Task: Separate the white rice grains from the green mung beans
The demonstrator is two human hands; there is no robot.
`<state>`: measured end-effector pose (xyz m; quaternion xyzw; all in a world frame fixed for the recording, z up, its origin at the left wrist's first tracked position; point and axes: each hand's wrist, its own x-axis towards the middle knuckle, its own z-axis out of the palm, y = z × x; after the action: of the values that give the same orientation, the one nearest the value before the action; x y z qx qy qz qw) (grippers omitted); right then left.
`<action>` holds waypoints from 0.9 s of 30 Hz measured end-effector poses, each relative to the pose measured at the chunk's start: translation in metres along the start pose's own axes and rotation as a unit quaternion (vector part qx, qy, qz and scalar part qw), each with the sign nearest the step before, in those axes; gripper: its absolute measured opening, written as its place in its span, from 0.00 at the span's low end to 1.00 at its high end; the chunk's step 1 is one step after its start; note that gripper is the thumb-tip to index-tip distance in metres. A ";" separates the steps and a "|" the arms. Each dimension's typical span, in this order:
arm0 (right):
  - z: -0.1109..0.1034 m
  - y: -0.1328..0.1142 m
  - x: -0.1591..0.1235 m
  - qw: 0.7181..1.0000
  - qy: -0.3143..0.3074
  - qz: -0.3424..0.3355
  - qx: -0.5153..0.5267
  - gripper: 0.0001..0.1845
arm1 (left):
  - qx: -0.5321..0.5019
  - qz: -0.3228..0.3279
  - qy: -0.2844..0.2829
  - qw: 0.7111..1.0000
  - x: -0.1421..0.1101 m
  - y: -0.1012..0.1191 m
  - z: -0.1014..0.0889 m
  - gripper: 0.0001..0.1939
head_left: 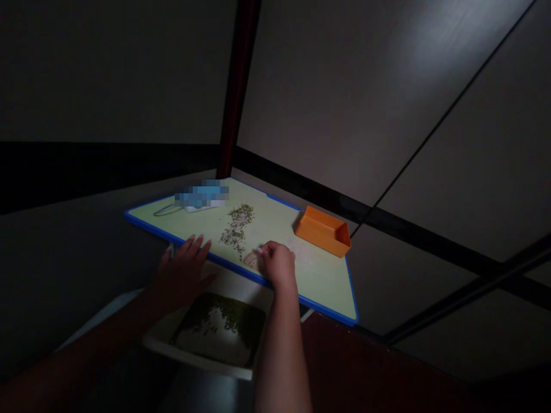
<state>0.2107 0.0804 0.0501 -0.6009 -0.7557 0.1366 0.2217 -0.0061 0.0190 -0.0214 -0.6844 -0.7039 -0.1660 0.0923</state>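
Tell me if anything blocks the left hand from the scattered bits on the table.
Nothing visible does: between the left hand, at the table's blue near edge, and the scattered bits, only tabletop shows.

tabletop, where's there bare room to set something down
The largest bare patch is the right front corner, between the right hand, orange bin and blue rim. A smaller one lies toward the back, between the green bits and bin. Crowded: left of the right hand, where bits spread, and back left, by the blurred blue thing.

Dim room, kind unclear: panelled walls point(327, 97), dark red post point(239, 80), blue-edged table point(321, 281).
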 end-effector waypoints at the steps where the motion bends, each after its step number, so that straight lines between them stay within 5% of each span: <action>1: 0.001 0.000 0.001 1.000 -0.004 -0.003 -0.003 0.08 | 0.003 0.001 0.000 1.000 0.001 0.001 0.000 0.38; 27: 0.012 0.003 0.008 0.999 0.032 -0.007 0.043 0.09 | 0.036 0.005 -0.021 0.999 0.005 0.003 -0.009 0.38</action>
<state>0.2064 0.0895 0.0398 -0.5894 -0.7460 0.1476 0.2727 -0.0045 0.0205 -0.0114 -0.6879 -0.7074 -0.1256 0.1029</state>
